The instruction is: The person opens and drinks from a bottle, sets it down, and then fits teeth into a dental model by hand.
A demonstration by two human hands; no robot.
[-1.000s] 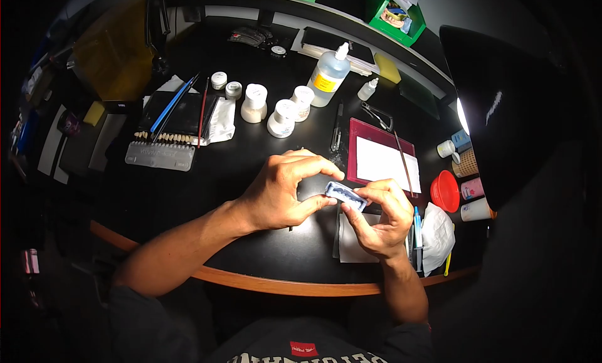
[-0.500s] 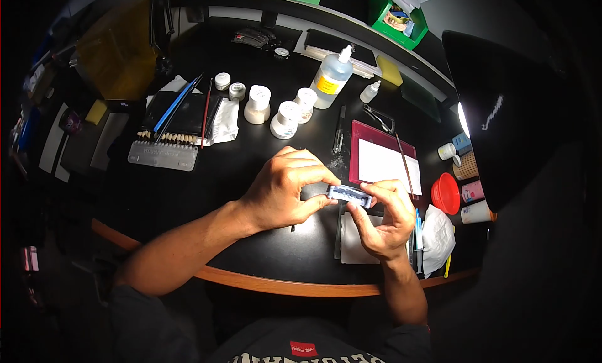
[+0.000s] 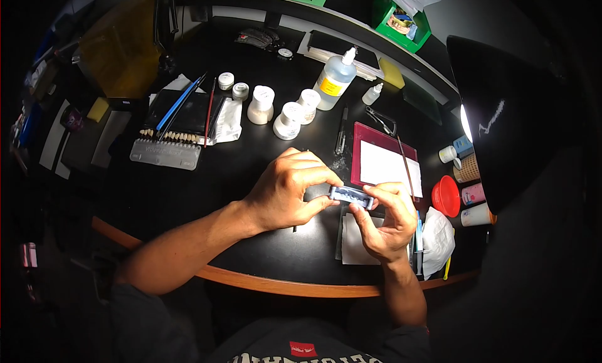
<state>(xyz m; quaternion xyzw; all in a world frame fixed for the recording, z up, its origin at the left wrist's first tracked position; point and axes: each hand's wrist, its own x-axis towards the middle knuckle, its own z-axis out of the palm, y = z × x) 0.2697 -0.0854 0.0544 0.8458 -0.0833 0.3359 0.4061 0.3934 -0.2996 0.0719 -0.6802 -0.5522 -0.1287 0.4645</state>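
Observation:
A small whitish-blue rectangular case (image 3: 352, 197) with a dark inside is held between both hands over the black table. My left hand (image 3: 296, 189) pinches its left end between thumb and fingers. At the right end, my right hand (image 3: 385, 220) grips it, with the thumb on the lower edge. What lies inside the case is too small to make out. Beyond it and to the right, a dark red tray (image 3: 357, 151) carries a white sheet (image 3: 380, 165) and a thin brush.
White-capped jars (image 3: 287, 121) and a large bottle (image 3: 335, 82) stand at the back. A shade guide (image 3: 165, 155) and brushes (image 3: 177, 106) lie left. On the right are a red bowl (image 3: 446, 195), a crumpled tissue (image 3: 437, 241) and a dark lamp (image 3: 508, 125).
The hands and case are almost unmoved, with the case perhaps slightly turned. The table items have shifted a little in view with the camera.

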